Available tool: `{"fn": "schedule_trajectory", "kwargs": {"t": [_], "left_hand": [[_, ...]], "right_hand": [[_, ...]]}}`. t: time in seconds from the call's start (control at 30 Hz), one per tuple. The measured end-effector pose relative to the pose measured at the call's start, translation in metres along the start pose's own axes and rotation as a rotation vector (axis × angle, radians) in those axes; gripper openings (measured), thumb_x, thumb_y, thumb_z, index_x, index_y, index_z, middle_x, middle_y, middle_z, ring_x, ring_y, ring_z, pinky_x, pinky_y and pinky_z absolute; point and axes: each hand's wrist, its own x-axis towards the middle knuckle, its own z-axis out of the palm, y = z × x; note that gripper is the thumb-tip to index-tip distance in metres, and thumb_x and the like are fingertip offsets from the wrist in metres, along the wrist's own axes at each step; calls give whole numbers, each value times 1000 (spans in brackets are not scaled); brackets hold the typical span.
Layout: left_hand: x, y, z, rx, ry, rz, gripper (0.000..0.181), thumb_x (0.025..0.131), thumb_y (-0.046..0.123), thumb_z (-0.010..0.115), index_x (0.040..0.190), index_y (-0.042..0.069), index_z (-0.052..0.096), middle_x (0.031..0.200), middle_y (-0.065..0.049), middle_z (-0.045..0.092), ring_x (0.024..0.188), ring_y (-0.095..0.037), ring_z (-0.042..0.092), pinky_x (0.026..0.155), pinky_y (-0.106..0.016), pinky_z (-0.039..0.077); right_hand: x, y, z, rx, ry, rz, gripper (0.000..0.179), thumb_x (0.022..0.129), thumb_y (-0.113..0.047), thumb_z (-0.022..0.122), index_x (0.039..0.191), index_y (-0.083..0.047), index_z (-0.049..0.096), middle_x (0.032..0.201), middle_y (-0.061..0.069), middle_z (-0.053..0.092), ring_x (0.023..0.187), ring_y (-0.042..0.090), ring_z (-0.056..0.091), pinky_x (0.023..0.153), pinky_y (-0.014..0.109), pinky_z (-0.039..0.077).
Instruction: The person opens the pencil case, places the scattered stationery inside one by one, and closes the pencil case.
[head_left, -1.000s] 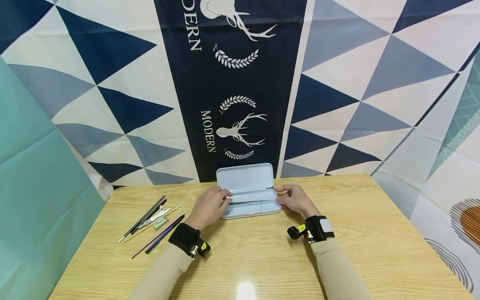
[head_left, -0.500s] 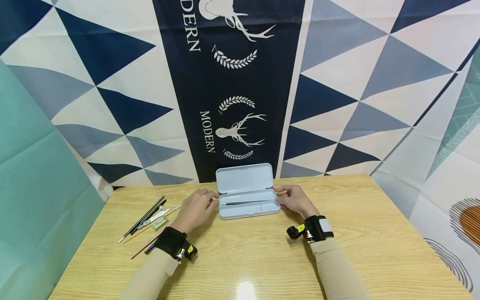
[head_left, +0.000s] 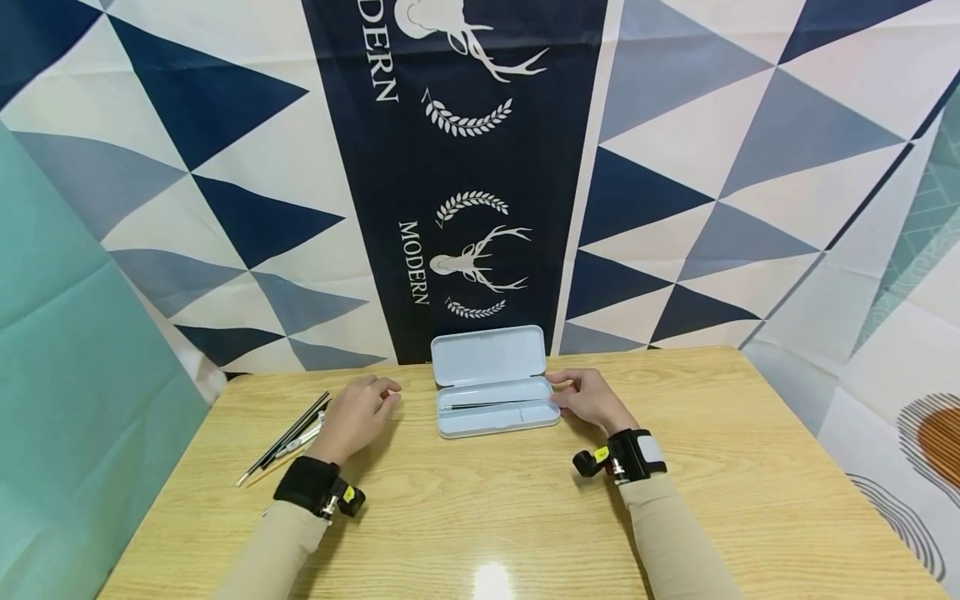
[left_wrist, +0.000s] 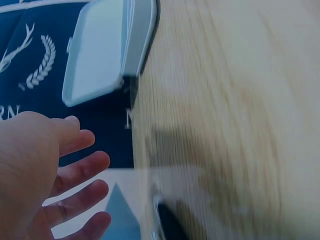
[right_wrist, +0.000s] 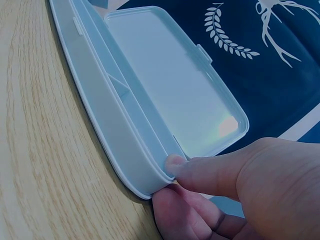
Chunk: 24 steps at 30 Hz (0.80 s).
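A light blue pencil case [head_left: 498,430] stands at the table's back edge, its lid [head_left: 489,357] raised against the backdrop. One slim dark stick [head_left: 480,406] lies in its rear compartment. My right hand [head_left: 592,400] pinches the case's right end, thumb [right_wrist: 205,172] over the rim and fingers outside. Apart from the case, my left hand [head_left: 356,419] hovers with loosely bent fingers and holds nothing; the left wrist view shows its fingers [left_wrist: 82,172] spread. Beneath and beside it lie dark pencils [head_left: 288,435], a white compass [head_left: 302,437] and a yellow pencil [head_left: 272,470], partly hidden.
The wooden table [head_left: 480,500] ends at a patterned cloth backdrop [head_left: 480,167]. A teal cloth [head_left: 67,375] hangs along the left side. Each wrist wears a strapped camera.
My left hand has let go of the pencil case's left end and moved left over the stationery, covering part of it. My right hand stays on the case.
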Motion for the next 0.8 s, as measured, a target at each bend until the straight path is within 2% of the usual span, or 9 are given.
{"fn": "schedule_trajectory", "kwargs": {"t": [0.47, 0.8], "left_hand": [[-19, -41, -16, -23, -3, -116, 18, 110, 18, 72, 121, 9, 83, 105, -10, 78, 89, -26, 72, 73, -42, 59], [-37, -66, -25, -35, 16, -144, 19, 110, 15, 72, 123, 5, 82, 109, -15, 79, 89, -26, 73, 73, -44, 60]], "right_hand": [[0, 2, -2, 4, -19, -10, 45, 105, -4, 74, 150, 2, 69, 80, 2, 60, 74, 14, 61, 68, 23, 53], [-1, 1, -1, 15, -13, 5, 45, 104, -3, 74, 149, 1, 70, 82, 2, 62, 75, 14, 62, 70, 24, 54]]}}
